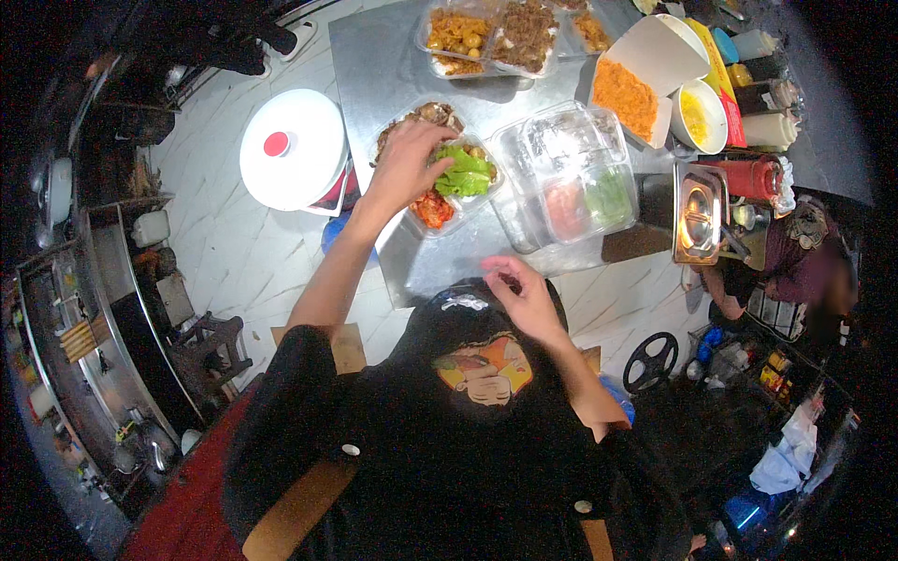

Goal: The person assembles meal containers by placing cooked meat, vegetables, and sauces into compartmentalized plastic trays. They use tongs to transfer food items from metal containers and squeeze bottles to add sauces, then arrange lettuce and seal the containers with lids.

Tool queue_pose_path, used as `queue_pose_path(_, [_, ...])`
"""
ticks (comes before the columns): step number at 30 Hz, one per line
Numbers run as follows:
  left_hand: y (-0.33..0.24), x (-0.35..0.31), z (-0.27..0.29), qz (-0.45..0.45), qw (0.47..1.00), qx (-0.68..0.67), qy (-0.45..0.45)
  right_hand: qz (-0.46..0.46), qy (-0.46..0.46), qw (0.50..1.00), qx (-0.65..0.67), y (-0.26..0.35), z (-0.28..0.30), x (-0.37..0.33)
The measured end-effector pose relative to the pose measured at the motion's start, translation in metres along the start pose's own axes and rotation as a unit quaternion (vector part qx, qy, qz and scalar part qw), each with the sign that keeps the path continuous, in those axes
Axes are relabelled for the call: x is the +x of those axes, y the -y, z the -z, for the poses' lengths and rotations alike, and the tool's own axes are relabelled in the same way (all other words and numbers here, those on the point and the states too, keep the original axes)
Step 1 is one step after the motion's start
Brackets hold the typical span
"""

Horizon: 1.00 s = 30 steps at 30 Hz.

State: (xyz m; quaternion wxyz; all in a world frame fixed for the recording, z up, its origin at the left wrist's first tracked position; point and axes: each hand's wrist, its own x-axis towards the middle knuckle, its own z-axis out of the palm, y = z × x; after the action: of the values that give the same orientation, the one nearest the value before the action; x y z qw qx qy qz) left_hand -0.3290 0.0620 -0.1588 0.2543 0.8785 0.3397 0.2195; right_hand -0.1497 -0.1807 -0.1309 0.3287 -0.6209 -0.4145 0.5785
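A clear plastic food tray (455, 222) sits near the left edge of the metal table. In it lie browned meat (432, 114), a green lettuce leaf (465, 172) and red kimchi-like vegetables (432, 209). My left hand (402, 161) reaches over the tray, its fingers stretched across the meat and its thumb apart, beside the lettuce. The hand covers part of the food. My right hand (526, 301) hovers at the table's near edge, fingers loosely bent with a gap to the thumb, holding nothing. Several nested clear containers (571, 173) stand to the right of the tray.
More filled trays (491, 37) stand at the far edge. To the right are shredded orange food (625, 98), a white bowl (700, 117), sauce bottles (772, 131) and a steel lidded pan (700, 213). A white round-lidded cooker (292, 150) stands left. Another person (795, 271) sits at right.
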Motion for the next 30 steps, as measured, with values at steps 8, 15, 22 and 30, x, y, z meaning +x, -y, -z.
queue_pose_path(8, [-0.002, -0.020, -0.042, 0.062, 0.997, -0.027, -0.033, 0.235, -0.117, 0.871, -0.415, 0.029, -0.017, 0.097])
queue_pose_path(15, [-0.012, -0.030, -0.012, 0.080, 0.990, 0.006, -0.113, 0.195, -0.109, 0.868, -0.443, 0.025, -0.015, 0.105])
queue_pose_path(22, [-0.020, -0.039, -0.041, 0.066, 0.995, 0.049, -0.057, 0.190, -0.086, 0.865, -0.457, 0.018, -0.024, 0.104])
queue_pose_path(30, [-0.042, -0.062, -0.032, 0.115, 0.982, -0.049, -0.141, 0.143, -0.084, 0.966, -0.197, 0.075, 0.016, 0.017])
